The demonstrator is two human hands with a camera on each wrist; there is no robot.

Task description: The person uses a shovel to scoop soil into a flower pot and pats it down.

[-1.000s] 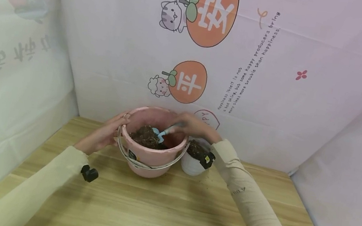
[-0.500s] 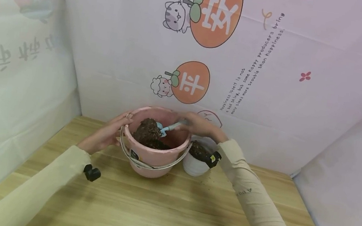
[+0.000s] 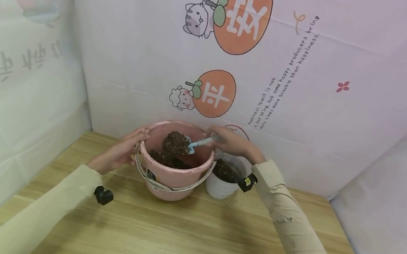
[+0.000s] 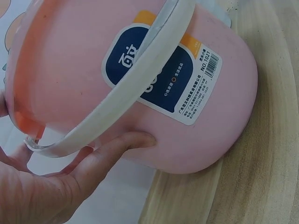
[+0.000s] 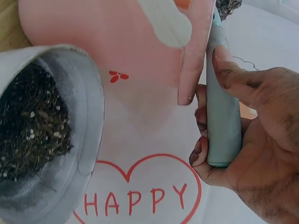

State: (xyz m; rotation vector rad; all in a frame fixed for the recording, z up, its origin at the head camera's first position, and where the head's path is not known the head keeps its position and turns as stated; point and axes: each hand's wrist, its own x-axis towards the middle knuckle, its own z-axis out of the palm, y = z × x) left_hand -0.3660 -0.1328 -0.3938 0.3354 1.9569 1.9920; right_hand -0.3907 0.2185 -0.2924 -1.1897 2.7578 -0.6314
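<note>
A pink bucket (image 3: 176, 178) with dark soil inside stands on the wooden table near the back wall. My left hand (image 3: 119, 152) holds its left side, fingers at the rim and thumb (image 4: 135, 140) on the outer wall. My right hand (image 3: 233, 142) grips the pale blue handle of a small trowel (image 5: 223, 112) over the bucket's right rim. A heaped clump of soil (image 3: 176, 142) sits on the trowel's light blue blade, raised above the soil in the bucket. Beside the bucket, below my right wrist, stands a white pot (image 3: 219, 187) partly filled with soil.
The bucket's carrying handle (image 4: 117, 100) hangs down across its front. Printed white cloth walls (image 3: 150, 63) close off the back and both sides. Small soil crumbs lie by the pot on the table (image 3: 172, 235).
My right hand has lifted the trowel with its soil clump up and to the right inside the bucket. The left hand keeps its hold on the bucket.
</note>
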